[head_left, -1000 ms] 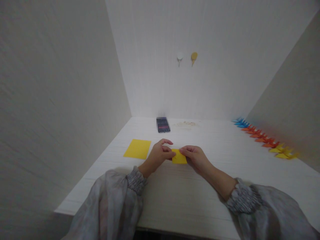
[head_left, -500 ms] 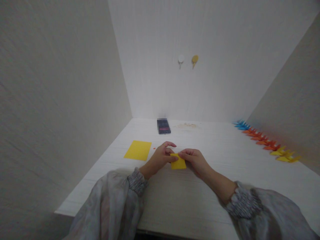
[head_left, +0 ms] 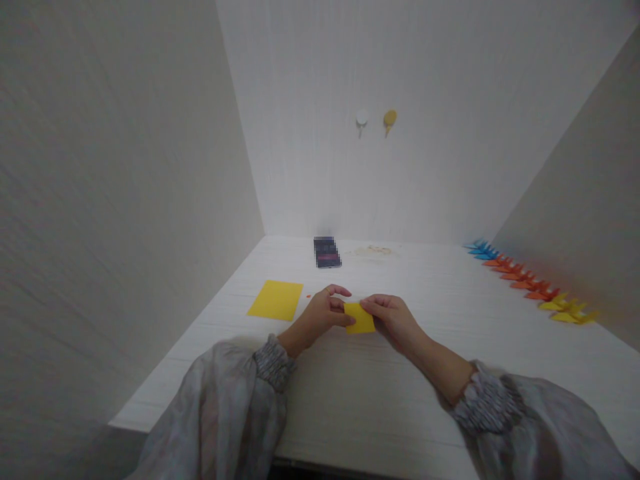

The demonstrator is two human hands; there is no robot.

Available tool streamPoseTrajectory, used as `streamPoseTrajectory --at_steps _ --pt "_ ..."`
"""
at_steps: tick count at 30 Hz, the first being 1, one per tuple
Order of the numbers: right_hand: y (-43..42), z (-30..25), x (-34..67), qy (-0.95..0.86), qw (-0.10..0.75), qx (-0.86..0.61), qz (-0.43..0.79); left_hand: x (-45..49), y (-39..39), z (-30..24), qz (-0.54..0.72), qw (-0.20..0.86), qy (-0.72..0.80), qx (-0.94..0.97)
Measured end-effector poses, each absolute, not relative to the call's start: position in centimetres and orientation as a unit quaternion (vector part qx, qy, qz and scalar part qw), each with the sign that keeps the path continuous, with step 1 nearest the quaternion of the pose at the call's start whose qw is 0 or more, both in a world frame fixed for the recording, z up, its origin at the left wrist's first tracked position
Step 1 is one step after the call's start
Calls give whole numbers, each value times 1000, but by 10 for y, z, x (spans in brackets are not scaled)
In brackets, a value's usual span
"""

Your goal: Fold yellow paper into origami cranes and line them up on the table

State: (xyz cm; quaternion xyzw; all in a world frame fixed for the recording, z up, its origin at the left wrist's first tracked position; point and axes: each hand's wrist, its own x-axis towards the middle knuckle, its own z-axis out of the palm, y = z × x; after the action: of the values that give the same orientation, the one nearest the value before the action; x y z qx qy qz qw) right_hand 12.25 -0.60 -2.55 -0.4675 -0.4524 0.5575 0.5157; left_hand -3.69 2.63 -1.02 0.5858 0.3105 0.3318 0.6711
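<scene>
A small folded square of yellow paper [head_left: 360, 320] is held between my two hands above the white table. My left hand [head_left: 327, 311] grips its left side, the thumb lying over the front and the index finger stretched out past it. At the upper right corner, my right hand [head_left: 387, 310] pinches the paper between thumb and fingers. The fingertips behind the paper are hidden. A larger flat sheet of yellow paper [head_left: 277, 300] lies on the table to the left of my left hand.
A phone [head_left: 327, 253] with a blurred screen lies near the back wall. Along the right wall stands a row of folded paper cranes [head_left: 525, 277] in blue, orange-red and yellow. A tiny orange scrap [head_left: 309, 296] rests beside the sheet. Two hooks [head_left: 390, 120] hang on the back wall.
The folded paper has shifted slightly right and up. My left thumb covers less of it, and my right hand has risen a little along its upper right corner.
</scene>
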Motion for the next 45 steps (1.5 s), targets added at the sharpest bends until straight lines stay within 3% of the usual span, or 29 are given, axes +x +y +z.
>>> streamPoseTrajectory --at_steps 13,35,45 --pt "-8 -22 118 -423 496 -469 596 -36 27 -14 315 667 306 601" --pt "-3 -27 125 -475 504 -473 544 -42 29 -18 330 656 338 590" --pt "-3 -25 128 -431 505 -458 591 -41 29 -20 319 664 326 593"
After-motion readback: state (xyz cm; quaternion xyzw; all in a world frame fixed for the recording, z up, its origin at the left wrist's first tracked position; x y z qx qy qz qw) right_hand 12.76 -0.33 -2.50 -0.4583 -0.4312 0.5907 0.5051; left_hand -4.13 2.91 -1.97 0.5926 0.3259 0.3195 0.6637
